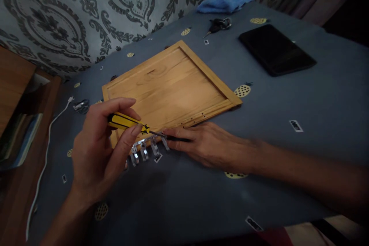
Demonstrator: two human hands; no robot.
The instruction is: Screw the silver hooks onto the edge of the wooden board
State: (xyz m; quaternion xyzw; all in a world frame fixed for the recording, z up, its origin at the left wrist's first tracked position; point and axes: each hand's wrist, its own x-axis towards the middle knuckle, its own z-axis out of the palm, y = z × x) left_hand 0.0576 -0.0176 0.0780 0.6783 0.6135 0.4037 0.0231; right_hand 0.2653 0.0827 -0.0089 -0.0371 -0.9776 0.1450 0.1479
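Note:
My left hand is closed around a yellow-and-black screwdriver. Its thin shaft points right and down, and the tip reaches the row of silver metal hooks along the near edge of a framed wooden board. My right hand has its fingers together at the right end of the hooks. Something slim and dark shows between those fingers, but what it is cannot be made out. Small dark holes run along the board's near edge, right of the hooks.
A black tablet or phone-like device lies on the far right of the grey table cover. Keys and a blue cloth are at the back. On the left are a white cable, a small metallic item and a wooden shelf.

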